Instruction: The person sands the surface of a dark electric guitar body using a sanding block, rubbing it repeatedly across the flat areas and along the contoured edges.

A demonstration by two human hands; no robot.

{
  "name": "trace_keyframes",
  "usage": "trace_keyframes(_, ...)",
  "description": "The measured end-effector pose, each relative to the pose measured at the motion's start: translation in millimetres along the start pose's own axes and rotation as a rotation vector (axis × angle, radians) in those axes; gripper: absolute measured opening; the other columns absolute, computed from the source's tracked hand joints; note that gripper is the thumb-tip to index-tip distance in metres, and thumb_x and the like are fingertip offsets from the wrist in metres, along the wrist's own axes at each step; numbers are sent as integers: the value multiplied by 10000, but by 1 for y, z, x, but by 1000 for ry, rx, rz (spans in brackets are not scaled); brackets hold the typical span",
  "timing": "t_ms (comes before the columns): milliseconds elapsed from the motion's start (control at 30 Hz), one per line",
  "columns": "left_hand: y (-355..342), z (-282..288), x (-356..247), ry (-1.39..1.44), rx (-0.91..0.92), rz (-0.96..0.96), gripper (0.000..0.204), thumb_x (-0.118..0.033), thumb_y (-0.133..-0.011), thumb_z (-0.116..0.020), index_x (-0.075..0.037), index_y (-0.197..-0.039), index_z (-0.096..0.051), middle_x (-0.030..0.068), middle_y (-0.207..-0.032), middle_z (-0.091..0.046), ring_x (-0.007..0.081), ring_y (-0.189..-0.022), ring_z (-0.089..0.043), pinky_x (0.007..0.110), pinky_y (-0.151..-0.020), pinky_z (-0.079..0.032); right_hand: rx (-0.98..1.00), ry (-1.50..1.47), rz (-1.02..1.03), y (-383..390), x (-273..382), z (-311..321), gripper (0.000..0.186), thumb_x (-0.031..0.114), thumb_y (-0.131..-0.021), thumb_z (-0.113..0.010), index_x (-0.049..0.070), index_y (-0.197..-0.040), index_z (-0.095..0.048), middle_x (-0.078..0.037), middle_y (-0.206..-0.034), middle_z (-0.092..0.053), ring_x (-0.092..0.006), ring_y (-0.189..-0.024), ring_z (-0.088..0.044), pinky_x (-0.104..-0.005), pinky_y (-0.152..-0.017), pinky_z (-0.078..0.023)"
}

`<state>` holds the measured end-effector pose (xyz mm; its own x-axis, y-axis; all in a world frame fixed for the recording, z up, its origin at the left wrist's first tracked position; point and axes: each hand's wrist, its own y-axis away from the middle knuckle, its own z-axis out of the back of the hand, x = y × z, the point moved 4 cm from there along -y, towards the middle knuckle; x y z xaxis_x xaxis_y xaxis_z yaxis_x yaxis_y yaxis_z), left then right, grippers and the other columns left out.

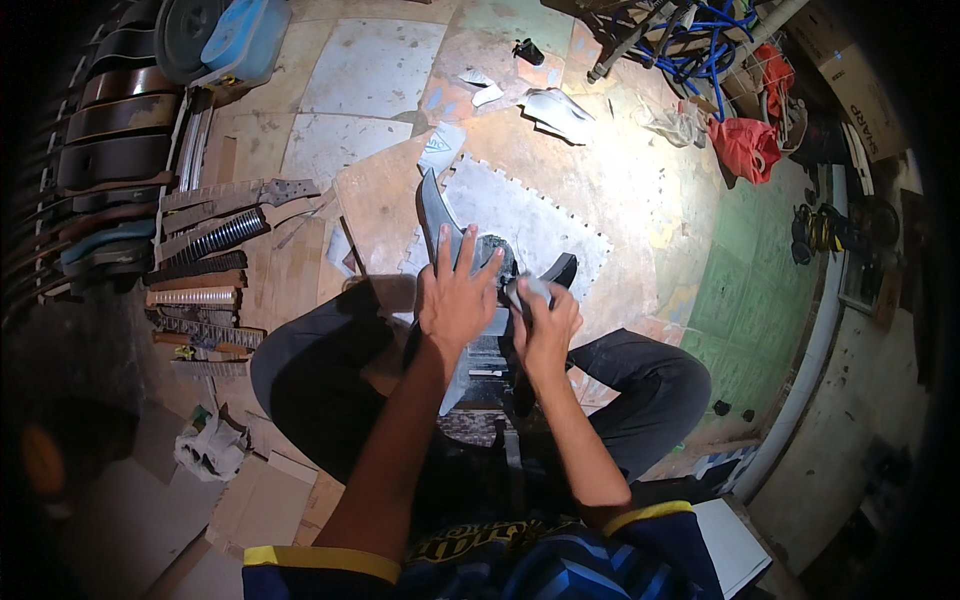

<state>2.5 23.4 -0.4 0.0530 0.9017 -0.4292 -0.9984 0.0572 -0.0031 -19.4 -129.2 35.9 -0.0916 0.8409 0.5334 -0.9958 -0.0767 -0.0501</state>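
A dark grey electric guitar body (436, 208) with pointed horns lies between my bent legs, its surface dusty. My left hand (455, 300) rests flat on its upper left part, fingers spread and holding nothing. On the right side of the body, my right hand (548, 325) is closed around a small grey piece (532, 291), which looks like folded sandpaper, pressed near the inner curve of the right horn. My fingers partly cover that piece. Beneath the guitar body is a pale foam mat (540, 215) with toothed edges.
Several guitar necks (225, 235) lie at the left, beside a rack of guitar bodies (115, 150). A white scrap (440, 147) lies beyond the left horn. Farther off are a crumpled white sheet (558, 114), a black cup-like object (528, 52), blue cables (700, 55) and a red bag (745, 148).
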Motion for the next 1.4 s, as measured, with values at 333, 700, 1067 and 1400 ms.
trace_keyframes(333,-1,-2,-3,47,41,3,466,-231,-901,-631,-276,-1363,-671,164,-1620,-359,494,-1502,-242,587,-1021,-411,24,13,-13,-6,0,0,518,73,-837,-750,245,-1318,-663,-202,-1225,-582,-400,-1128,-538,-526,-929,-394)
trace_keyframes(700,-4,-1,-4,97,42,5,471,-215,-881,-651,-261,-1349,-672,169,-1626,-341,508,-1499,-239,610,-1065,-392,31,33,-6,4,-5,-1,580,70,-815,-766,275,-1341,-631,-215,-1252,-561,-401,-1140,-528,-532,-943,-383)
trace_keyframes(1067,-2,-4,0,66,17,-5,474,-223,-887,-657,-274,-1359,-668,157,-1619,-353,504,-1494,-255,600,-1039,-412,-4,4,-1,-8,0,0,569,68,-833,-757,257,-1355,-628,-215,-1254,-562,-416,-1147,-531,-538,-944,-381)
trace_keyframes(1400,-2,-2,-7,73,24,4,479,-223,-875,-669,-279,-1351,-671,151,-1613,-367,489,-1490,-269,588,-1019,-428,-8,2,-20,-7,-2,-3,561,42,-833,-748,251,-1343,-643,-235,-1261,-564,-430,-1147,-526,-544,-948,-378)
